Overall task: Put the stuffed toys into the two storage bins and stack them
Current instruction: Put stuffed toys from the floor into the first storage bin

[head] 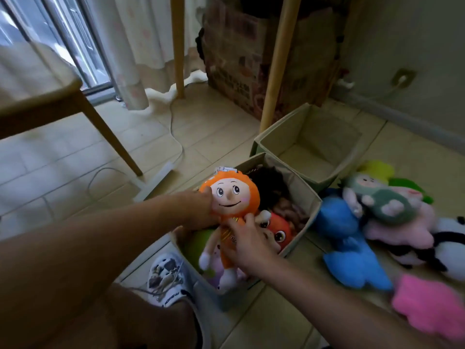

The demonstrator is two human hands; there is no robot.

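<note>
Orange doll (pixel 232 197), smiling face, white feet; left grip (pixel 201 210) grasps head; right grip (pixel 245 244) grasps body.

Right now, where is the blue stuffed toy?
In the head view, the blue stuffed toy lies on the floor, just right of the near storage bin, beside the pink plush.

Orange doll (pixel 235 197), blue plush (pixel 349 245), pink plush (pixel 425 301), beige bins (pixel 304 195)

Pink toy (pixel 427 302) blurred; panda (pixel 450 248) edge-cut.
</note>
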